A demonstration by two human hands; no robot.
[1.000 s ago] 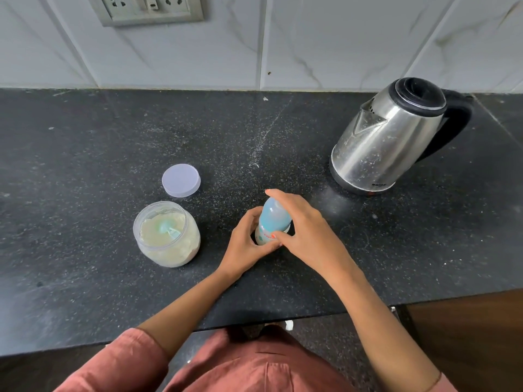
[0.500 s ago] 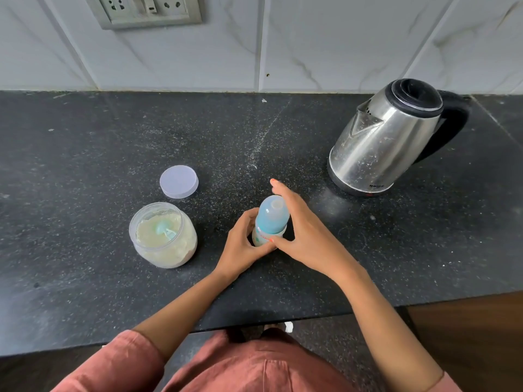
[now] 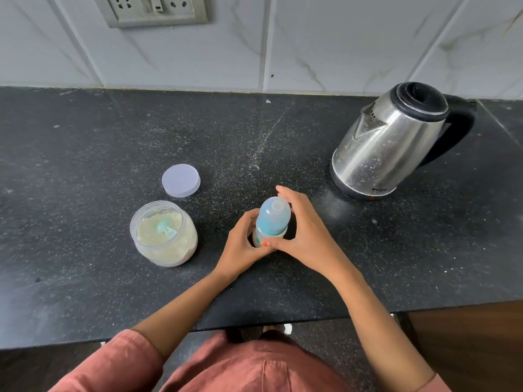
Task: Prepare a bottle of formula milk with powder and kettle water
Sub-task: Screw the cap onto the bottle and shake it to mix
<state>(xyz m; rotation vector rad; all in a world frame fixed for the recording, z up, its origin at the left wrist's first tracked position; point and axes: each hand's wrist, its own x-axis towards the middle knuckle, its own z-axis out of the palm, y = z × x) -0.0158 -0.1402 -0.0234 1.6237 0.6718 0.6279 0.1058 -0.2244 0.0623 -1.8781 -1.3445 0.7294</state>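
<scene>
While the bottle stands upright on the desk, near the front edge and between the open powder jar and the kettle, both hands close round it. The left hand has its fingers curled round the clear lower body. The right hand arches in from the other side, thumb pressed just under the blue cap and fingers wrapped behind it.

I judge the step in hand to be taking the cap off so the bottle can be filled, though seating it on would look much the same. The next move calls for the left hand to keep the body from turning while the right twists or lifts the cap, and then for a spot on the desk to set it down. The jar's lid is already off and lies just behind the jar, and a pale scoop sits in the powder.

The hands cover most of the bottle's body, so I cannot tell whether it holds anything. The right fingertips are hidden behind the cap. The kettle's lid is down, so its water level is unknown.
</scene>
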